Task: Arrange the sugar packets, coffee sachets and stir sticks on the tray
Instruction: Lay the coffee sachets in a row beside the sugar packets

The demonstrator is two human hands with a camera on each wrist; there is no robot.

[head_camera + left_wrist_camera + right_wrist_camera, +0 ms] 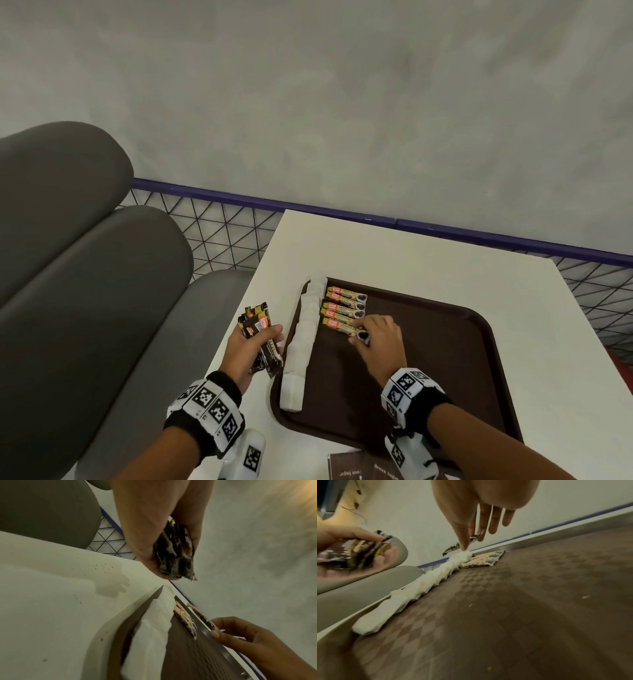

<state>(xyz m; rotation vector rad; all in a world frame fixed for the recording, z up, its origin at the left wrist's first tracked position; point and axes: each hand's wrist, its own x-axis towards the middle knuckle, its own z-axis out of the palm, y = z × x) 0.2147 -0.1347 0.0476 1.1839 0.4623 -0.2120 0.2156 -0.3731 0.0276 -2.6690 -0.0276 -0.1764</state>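
A brown tray [428, 359] lies on the white table [394, 250]. A row of white packets [305, 339] runs along its left edge. Beside them, at the tray's far left, three orange-and-black coffee sachets [346, 303] lie side by side. My right hand [358, 332] pinches another coffee sachet [342, 327] between thumb and forefinger, just below that row. The right wrist view shows this sachet [453, 547] slightly above the tray [522, 601]. My left hand [263, 339] grips a bundle of several coffee sachets [258, 325] over the table, left of the tray. No stir sticks are identifiable.
Brown sugar packets [363, 469] lie on the table at the near edge, just below the tray. A grey padded bench [85, 257] stands to the left. A purple rail with wire mesh [222, 222] runs behind the table, against a grey wall.
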